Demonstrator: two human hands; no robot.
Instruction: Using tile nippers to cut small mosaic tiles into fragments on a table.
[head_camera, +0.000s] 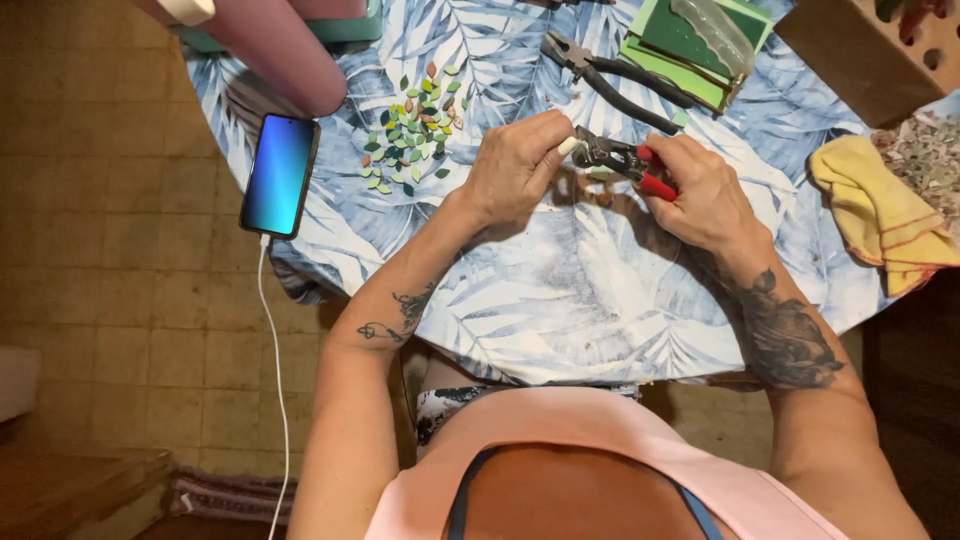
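Head view, looking down at a seated person. Nearest the camera lay the bare part of the leaf-patterned surface (560, 310). Above it, at centre frame, the left hand (515, 165) pinched a small pale piece (568, 146) between thumb and fingertips. The right hand (700, 195) was closed around the red handles of nippers (620, 160), whose long axis ran left to right, head pointing at the piece. The piece lay directly left of the nipper head, touching or just beside it; whether the blades had closed on it could not be told. Farther off, upper left of centre, lay scattered leaf-shaped tiles (415, 125); a phone (281, 173) rested at the left edge; black pliers (610, 80) and a yellow cloth (880, 210) lay beyond.
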